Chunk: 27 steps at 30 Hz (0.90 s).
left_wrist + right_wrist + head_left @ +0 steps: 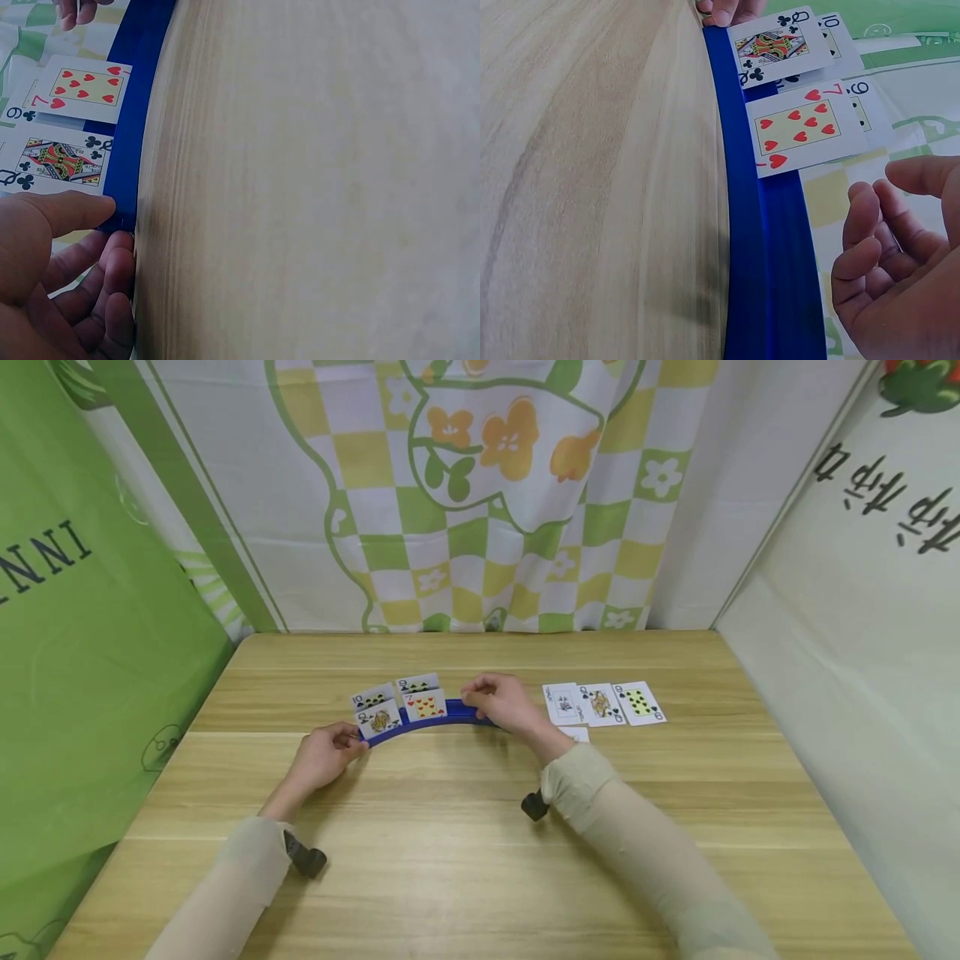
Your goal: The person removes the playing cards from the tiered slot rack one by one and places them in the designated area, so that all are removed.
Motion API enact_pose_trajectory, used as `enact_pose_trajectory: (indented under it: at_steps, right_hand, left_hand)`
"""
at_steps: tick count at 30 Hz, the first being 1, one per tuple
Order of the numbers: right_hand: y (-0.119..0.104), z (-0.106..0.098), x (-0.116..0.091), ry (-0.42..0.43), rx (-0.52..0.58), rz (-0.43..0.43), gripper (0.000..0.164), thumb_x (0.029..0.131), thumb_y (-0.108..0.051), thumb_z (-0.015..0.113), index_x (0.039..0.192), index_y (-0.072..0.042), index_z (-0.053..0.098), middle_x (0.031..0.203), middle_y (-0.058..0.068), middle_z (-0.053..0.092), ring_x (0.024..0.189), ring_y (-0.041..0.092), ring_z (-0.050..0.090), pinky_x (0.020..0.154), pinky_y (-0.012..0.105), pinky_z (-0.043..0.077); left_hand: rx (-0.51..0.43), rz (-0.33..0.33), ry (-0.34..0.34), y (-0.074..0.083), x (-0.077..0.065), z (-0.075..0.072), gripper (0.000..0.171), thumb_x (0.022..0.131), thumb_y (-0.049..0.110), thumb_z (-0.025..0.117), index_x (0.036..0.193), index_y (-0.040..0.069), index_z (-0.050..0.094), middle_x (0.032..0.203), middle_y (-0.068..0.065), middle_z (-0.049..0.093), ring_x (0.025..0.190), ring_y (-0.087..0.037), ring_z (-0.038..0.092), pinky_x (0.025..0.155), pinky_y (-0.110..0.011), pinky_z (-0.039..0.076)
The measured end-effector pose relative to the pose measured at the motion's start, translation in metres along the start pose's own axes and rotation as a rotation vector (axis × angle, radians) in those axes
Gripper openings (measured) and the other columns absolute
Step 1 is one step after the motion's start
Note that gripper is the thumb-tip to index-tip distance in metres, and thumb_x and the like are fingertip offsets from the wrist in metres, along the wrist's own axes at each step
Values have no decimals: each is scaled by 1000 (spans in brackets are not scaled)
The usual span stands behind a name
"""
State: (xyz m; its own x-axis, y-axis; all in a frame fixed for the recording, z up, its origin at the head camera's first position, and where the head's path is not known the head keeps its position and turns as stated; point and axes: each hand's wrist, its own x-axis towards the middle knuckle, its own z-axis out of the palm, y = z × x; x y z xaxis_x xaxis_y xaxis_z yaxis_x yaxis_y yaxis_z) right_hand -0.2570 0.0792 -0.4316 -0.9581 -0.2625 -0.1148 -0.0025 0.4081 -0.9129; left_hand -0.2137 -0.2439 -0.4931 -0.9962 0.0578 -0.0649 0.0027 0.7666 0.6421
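Observation:
A curved blue card holder (457, 708) lies on the table. My left hand (321, 758) pinches its left end, thumb on top and fingers curled at the end. In its front row stand a queen of clubs (378, 720) and a seven of hearts (425, 705). Behind them are a ten (841, 46) and a nine of clubs (16, 112), partly covered. My right hand (504, 700) is over the holder's right part, right of the seven. Its fingers are loosely curled, with nothing between thumb and fingertips in the right wrist view.
Right of my right hand, a joker (564, 703), a queen (600, 703) and a ten (639, 703) lie face up in a row on the wooden table (450, 860). Another card (577, 734) is partly hidden by the right wrist. A patterned curtain (480, 568) hangs behind the table.

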Motion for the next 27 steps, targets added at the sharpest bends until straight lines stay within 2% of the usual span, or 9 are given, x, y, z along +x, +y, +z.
enact_pose_trajectory:
  at_steps: [7,14,19,27]
  right_hand:
    - [-4,8,4,-7,0,18,23,97,-25,64,114,-10,69,105,8,69,90,35,67,86,54,53]
    - [-7,16,8,-16,11,15,23,98,-23,64,114,-8,69,105,9,68,93,39,66,82,51,54]
    - [-9,20,11,-17,29,26,20,98,-23,64,112,-10,68,110,9,66,95,38,66,87,56,53]
    - [-11,25,15,-16,11,41,17,97,-23,65,111,-13,67,117,8,65,98,37,67,88,53,54]
  left_hand:
    - [1,20,-1,0,0,0,34,91,23,72,114,-1,66,95,-12,73,84,-20,67,68,-28,51]
    - [2,13,1,-1,0,-1,33,92,23,71,114,-1,66,96,-12,73,85,-21,67,69,-28,52]
    - [-5,12,-3,1,-1,-1,33,92,22,71,114,-1,66,97,-13,72,85,-21,67,68,-28,52]
    - [-8,6,-5,3,-2,-2,33,92,22,71,115,-1,66,97,-13,72,84,-21,66,67,-27,51]
